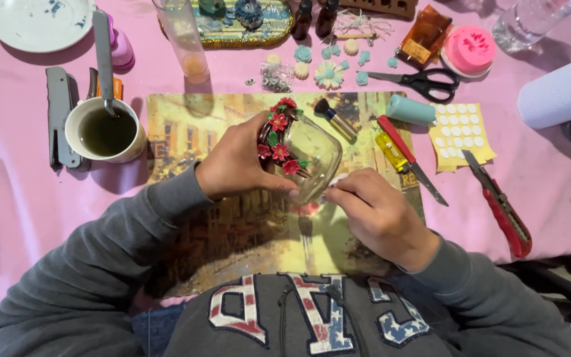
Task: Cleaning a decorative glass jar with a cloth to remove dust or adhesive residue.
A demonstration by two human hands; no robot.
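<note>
The left hand [239, 162] grips a glass jar [312, 158] trimmed with red flowers [277, 135], fingers wrapped round it. The right hand [378, 211] pinches something small and white at the jar's side, above the desk [21, 192].

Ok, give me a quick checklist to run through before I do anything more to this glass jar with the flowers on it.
1. Left hand grips the glass jar: ok.
2. Right hand touches the jar's lower edge: ok; what its fingertips pinch, cannot tell.
3. Red flowers sit along the jar's rim: ok.
4. Jar lifted off the picture mat: cannot tell.
5. Red utility knife lies apart from both hands: ok.
6. Mug of dark liquid stands close to the left sleeve: not ok.
</note>
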